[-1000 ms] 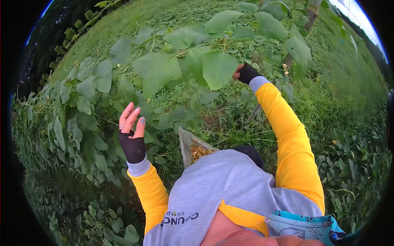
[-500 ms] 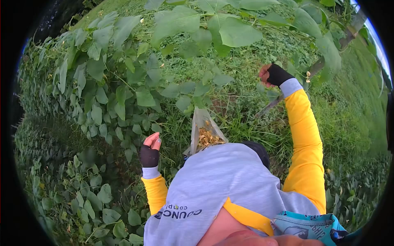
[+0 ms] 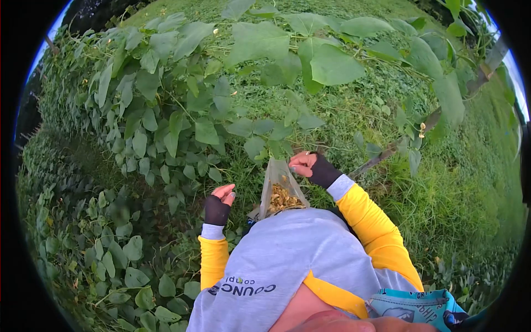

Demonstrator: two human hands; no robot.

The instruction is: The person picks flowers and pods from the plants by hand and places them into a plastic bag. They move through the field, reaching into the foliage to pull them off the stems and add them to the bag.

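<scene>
A translucent plastic bag [image 3: 269, 191] hangs open at my waist, with a heap of yellow-brown flowers or petals [image 3: 283, 198] in its lower part. At the bag's upper right edge is my right hand [image 3: 307, 165], in a dark fingerless glove. Its fingers are pinched together, and what they hold, if anything, is too small to make out. My left hand [image 3: 220, 203], gloved the same way, hovers left of the bag without touching it. Its fingers are loosely bent, and nothing shows in them.
Leafy vines [image 3: 177, 116] spread across the left and along the top in front of me. A slanting wooden pole [image 3: 387, 152] stands on the right, with a pale yellow flower [image 3: 422, 130] near it. Tall grass [image 3: 437, 193] grows at the right.
My right hand has come down and left from beside the pole to the bag's edge. My left hand keeps nearly the same pose, slightly nearer the bag. The view has shifted a little.
</scene>
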